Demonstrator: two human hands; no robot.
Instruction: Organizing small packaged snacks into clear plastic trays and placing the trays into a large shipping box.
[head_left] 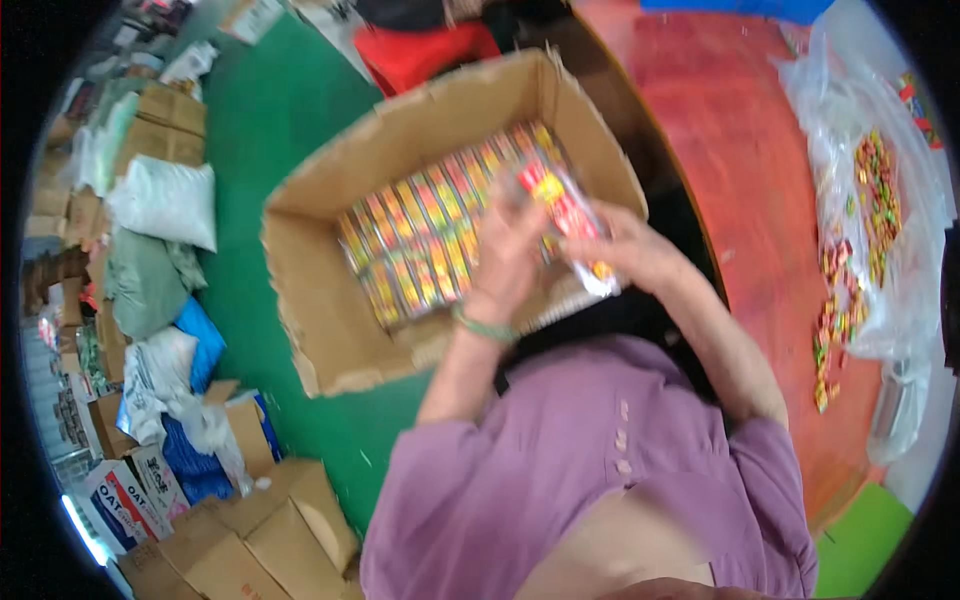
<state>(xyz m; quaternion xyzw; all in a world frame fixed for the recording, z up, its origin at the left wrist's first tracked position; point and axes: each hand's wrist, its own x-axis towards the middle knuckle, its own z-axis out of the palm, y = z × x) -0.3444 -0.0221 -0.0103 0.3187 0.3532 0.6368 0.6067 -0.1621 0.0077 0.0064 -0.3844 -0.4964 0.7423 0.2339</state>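
Observation:
Both hands hold a long, clear-wrapped red and yellow pack (572,215) over an open cardboard box (322,310). My left hand (508,245), with a green bangle at the wrist, grips the pack's left side and is slightly blurred. Curled round its right side is my right hand (632,248). The pack slants, its upper end toward the far left and its shiny lower end near the box's front wall. Inside the box, colourful wrapped packs (405,215) stand side by side in two rows; my left hand and forearm cover part of them.
A red table (740,200) at my right bears small wrapped pieces (838,320) and a clear plastic bag (850,110). Cartons (250,535) and stuffed sacks (165,200) line the left of the green floor (255,120). Beyond the box lies a red item (425,50).

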